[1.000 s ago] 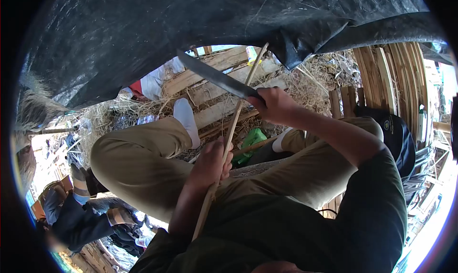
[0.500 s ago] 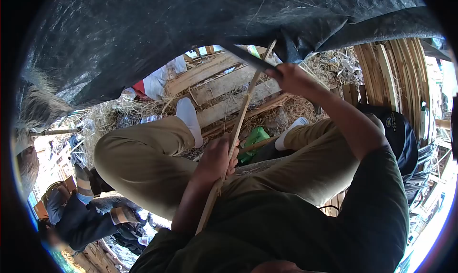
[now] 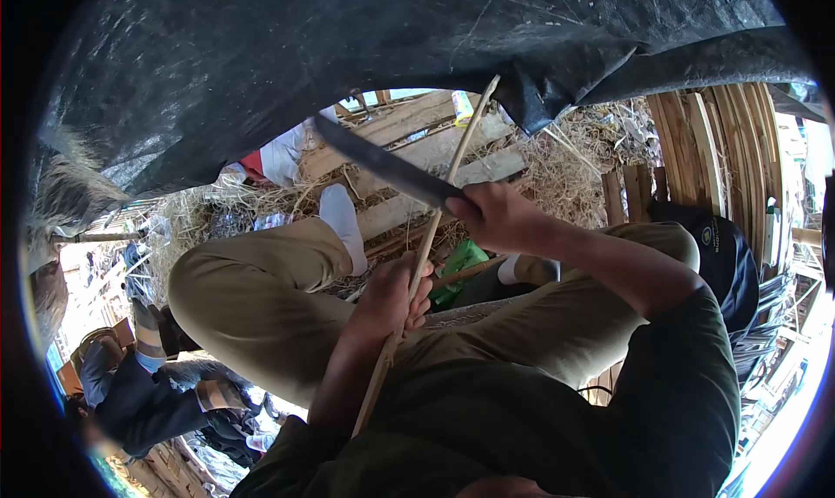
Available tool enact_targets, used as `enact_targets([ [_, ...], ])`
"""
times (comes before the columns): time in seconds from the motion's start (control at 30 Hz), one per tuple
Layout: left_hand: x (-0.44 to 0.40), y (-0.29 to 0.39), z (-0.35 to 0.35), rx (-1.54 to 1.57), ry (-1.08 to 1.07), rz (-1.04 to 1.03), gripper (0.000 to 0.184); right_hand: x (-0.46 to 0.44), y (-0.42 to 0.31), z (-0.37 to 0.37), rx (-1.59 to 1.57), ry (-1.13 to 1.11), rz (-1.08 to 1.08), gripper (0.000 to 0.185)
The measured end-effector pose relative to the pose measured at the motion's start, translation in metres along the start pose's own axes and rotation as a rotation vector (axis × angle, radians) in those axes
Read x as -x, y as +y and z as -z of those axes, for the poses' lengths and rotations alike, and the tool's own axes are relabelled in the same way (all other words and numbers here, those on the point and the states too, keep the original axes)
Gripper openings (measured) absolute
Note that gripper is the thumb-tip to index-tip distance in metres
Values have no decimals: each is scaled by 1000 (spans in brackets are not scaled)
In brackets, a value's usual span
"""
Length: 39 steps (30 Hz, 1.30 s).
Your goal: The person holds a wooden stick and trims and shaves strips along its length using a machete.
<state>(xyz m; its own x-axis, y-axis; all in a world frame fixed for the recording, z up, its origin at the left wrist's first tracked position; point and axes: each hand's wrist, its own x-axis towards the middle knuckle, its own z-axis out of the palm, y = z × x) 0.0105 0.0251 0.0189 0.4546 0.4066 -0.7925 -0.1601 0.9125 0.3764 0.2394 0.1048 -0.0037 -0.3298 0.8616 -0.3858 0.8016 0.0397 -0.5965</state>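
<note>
My left hand (image 3: 393, 298) is closed around a long, thin wooden strip (image 3: 452, 169), which slants from beside my left forearm up to the black sheet. In my right hand (image 3: 504, 218) is the handle of a machete (image 3: 383, 164) with a long dark blade. Its blade crosses the strip above my left hand and points to the upper left. Where the handle lies inside my fist it is hidden. Between my bent legs, a green plastic bag (image 3: 465, 256) lies close to a brown stick (image 3: 470, 272).
A black plastic sheet (image 3: 261, 54) hangs overhead. Wooden planks (image 3: 435, 146) and straw (image 3: 565, 185) cover the ground ahead. Upright wooden slats (image 3: 696, 141) and a dark cap (image 3: 724, 254) are at the right. Another person (image 3: 152, 402) is at the lower left.
My right hand has moved down and toward my body along the strip, bringing the machete lower. My left hand still grips the strip in nearly the same place.
</note>
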Motion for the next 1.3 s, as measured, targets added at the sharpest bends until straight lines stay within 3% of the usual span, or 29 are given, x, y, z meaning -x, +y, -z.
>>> enact_targets([
  [0.07, 0, -3, 1, 5, -5, 37, 21, 0, 1, 2, -96, -68, 52, 44],
  [0.1, -3, -3, 1, -4, -11, 30, 22, -9, 18, 1, -37, 36, 126, 44],
  [0.23, 0, 3, -2, 8, -21, 11, 21, -26, 38, 18, 25, 193, -141, 38],
  [0.33, -1, 4, 6, 124, -76, 44, 20, 4, 7, -32, -53, 316, 338, 35],
  [0.37, -2, 3, 5, 133, -78, 41, 20, 7, 4, -33, 8, 386, 388, 35],
  [0.47, -5, 0, 6, 141, -86, 48, 20, -11, 12, 0, -90, 86, 51, 37],
  [0.5, -6, -1, 6, 140, -91, 56, 20, -23, 32, 1, 80, 159, 57, 40],
  [0.53, -7, -1, 5, 136, -100, 65, 20, -31, 41, 7, 65, 308, 155, 42],
  [0.57, -5, 1, 3, 152, -96, 70, 22, -26, 46, -1, 127, 321, 168, 41],
  [0.7, 1, 2, 2, 206, -105, 58, 21, 5, 8, -35, -109, 308, 444, 40],
  [0.8, -2, -1, 6, 144, -90, 52, 20, -9, 17, -7, -28, 133, 152, 41],
  [0.87, -2, -1, 7, 122, -76, 34, 21, -31, 41, 12, 226, 166, 64, 40],
  [0.9, 0, 0, 7, 126, -76, 35, 21, -27, 41, 15, 201, 177, 31, 40],
  [0.97, 2, 6, 7, 126, -71, 26, 21, -19, 43, -5, 327, 352, 281, 41],
  [1.03, 4, 5, 5, 127, -52, 31, 21, 14, -7, -31, -99, 203, 291, 41],
  [1.13, 0, -2, 10, 109, -49, -3, 23, 10, -3, -22, -165, 92, 216, 41],
  [1.17, -2, -3, 10, 101, -41, -11, 23, 0, 11, -17, 65, 179, 280, 42],
  [1.27, -2, -3, 5, 78, -14, -16, 26, -30, 44, 9, 38, 228, 63, 40],
  [1.3, 0, 0, 2, 67, -7, -10, 27, -22, 30, 9, 18, 177, -101, 38],
])
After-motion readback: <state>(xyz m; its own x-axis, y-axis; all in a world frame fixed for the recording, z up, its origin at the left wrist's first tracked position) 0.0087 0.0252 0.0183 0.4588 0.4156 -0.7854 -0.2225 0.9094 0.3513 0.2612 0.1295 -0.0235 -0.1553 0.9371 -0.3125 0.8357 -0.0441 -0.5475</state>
